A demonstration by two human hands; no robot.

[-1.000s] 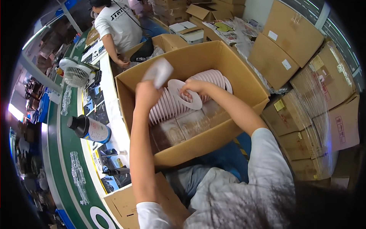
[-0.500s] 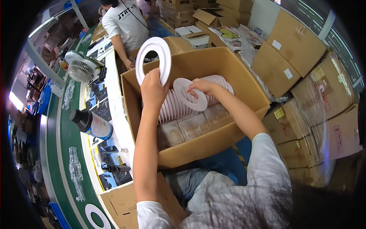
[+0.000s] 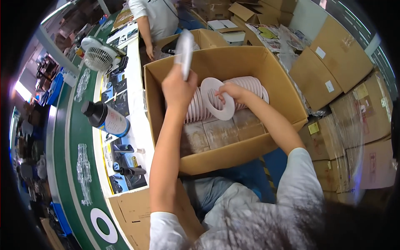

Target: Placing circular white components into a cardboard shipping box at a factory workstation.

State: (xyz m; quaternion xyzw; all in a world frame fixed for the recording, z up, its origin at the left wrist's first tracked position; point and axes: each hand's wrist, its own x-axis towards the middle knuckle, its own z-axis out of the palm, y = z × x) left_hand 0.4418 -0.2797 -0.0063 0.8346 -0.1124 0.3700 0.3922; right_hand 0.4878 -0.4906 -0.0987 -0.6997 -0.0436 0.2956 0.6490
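Note:
My left hand (image 3: 179,88) grips a white ring (image 3: 184,52), held up above the left side of an open cardboard box (image 3: 225,163) and seen nearly edge-on, a little blurred. Inside that box my right hand (image 3: 234,92) is closed on the rim of another flat white ring (image 3: 211,104), fingers through its hole. Behind this ring a row of similar rings (image 3: 250,85) stands on edge, packed side by side. Brown taped packs (image 3: 221,132) lie beneath them in the box.
Left of the box, a worktable holds a black-capped bottle (image 3: 106,120) and a white fan (image 3: 99,56). Beyond runs a green conveyor (image 3: 68,166) with clear plastic parts (image 3: 84,175) and one white ring (image 3: 97,216). Stacked cartons (image 3: 333,54) fill the right; a co-worker (image 3: 155,18) stands ahead.
The ring in my left hand has turned from nearly face-on to edge-on. My right hand keeps its ring in about the same place. The whole view has shifted slightly.

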